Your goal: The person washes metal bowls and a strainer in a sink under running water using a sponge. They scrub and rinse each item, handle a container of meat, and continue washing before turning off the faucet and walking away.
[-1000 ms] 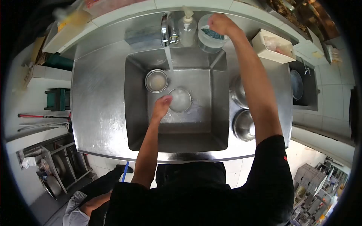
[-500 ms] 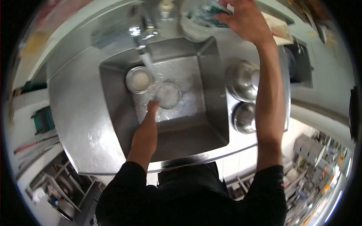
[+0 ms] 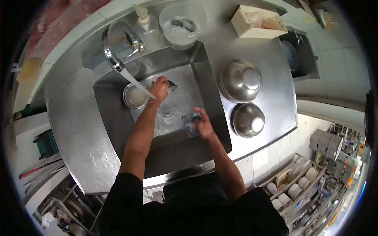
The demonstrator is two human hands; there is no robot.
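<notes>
In the metal sink [image 3: 165, 157], my left hand [image 3: 159, 89] grips a small metal bowl [image 3: 171, 86] that is tilted on its side. My right hand [image 3: 203, 125] is lower and to the right, its fingers wrapped round a dark scrubbing pad [image 3: 191, 122] with foam on it. Water runs from the faucet [image 3: 114, 61] down beside my left wrist. A round metal container [image 3: 135, 96] with cloudy liquid stands at the sink's left side, close to my left hand.
Two upturned metal bowls [image 3: 241, 81] [image 3: 248, 120] rest on the right counter. Behind the sink are a soap pump bottle [image 3: 148, 33] and a plastic tub [image 3: 182, 39] with foamy contents. A cream bin [image 3: 258, 22] stands at the back right.
My right hand has come down from the plastic tub into the sink with the dark pad. My left hand has moved up and lifted the small bowl onto its side.
</notes>
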